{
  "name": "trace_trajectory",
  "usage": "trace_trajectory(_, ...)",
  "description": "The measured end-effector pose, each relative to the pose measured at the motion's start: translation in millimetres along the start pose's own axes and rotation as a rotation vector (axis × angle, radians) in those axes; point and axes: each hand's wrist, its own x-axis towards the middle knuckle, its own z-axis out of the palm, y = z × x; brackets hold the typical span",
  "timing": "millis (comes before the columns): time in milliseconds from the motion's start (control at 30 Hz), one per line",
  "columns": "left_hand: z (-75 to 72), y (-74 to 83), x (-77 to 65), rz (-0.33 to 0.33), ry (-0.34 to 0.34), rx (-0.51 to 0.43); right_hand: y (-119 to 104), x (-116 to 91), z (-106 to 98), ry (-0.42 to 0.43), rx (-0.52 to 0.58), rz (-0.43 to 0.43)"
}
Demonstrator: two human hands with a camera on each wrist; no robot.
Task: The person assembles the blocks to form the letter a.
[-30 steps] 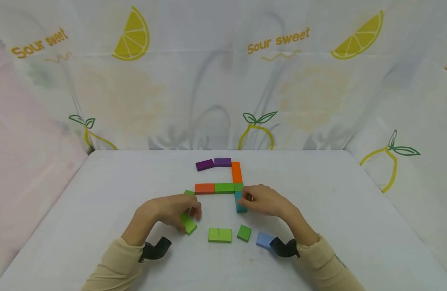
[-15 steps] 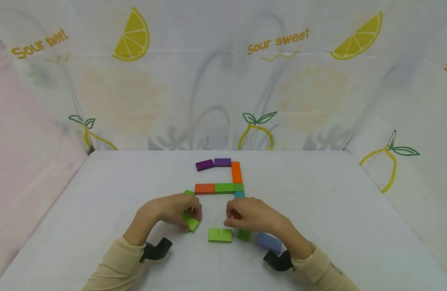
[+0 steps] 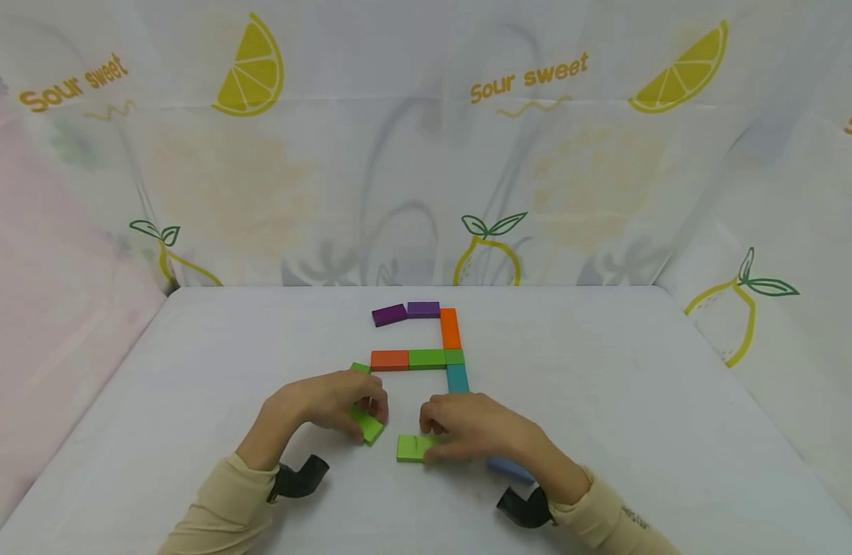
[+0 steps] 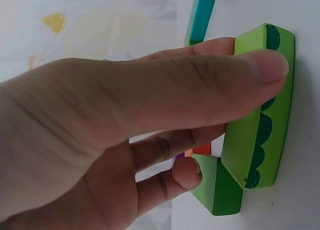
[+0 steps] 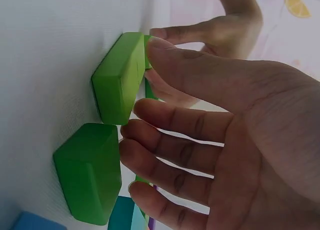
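My left hand point(image 3: 331, 401) pinches a light green block point(image 3: 370, 428) between thumb and fingers. In the left wrist view, this block point(image 4: 272, 140) has a dark green scalloped pattern along one side, and a darker green block point(image 4: 225, 190) lies by its end. My right hand point(image 3: 481, 428) is over a second light green block point(image 3: 409, 449), its thumb and fingers loosely spread around the near end. In the right wrist view, the fingertips are close to that block point(image 5: 120, 80); whether they touch it is unclear. A green block point(image 5: 90, 175) beside it is hidden in the head view.
Beyond the hands, a row joins a red-orange block point(image 3: 389, 361), green blocks point(image 3: 427, 358), an orange block point(image 3: 450, 329) and a teal block point(image 3: 457, 378). Two purple blocks point(image 3: 423, 310) lie at the back. A blue block point(image 3: 510, 469) is partly under my right wrist.
My right hand has moved from the teal block toward the front and left, to the second light green block. My left hand has shifted its block slightly to the right.
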Motion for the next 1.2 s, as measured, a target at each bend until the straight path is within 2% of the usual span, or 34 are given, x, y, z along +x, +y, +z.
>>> trace_trajectory(267,-0.7,1.4,0.5,0.032,-0.012,0.019,-2.1,0.3,3.9,0.008,-0.049,-0.034)
trace_trajectory(600,-0.3,0.1,0.9,0.06,-0.016,0.025,-4.2,-0.6,4.1,0.008,-0.06,-0.025)
trace_trajectory(1200,-0.8,-0.1,0.2,0.032,-0.021,-0.009,-2.9,-0.1,1.6,-0.01,-0.054,-0.009)
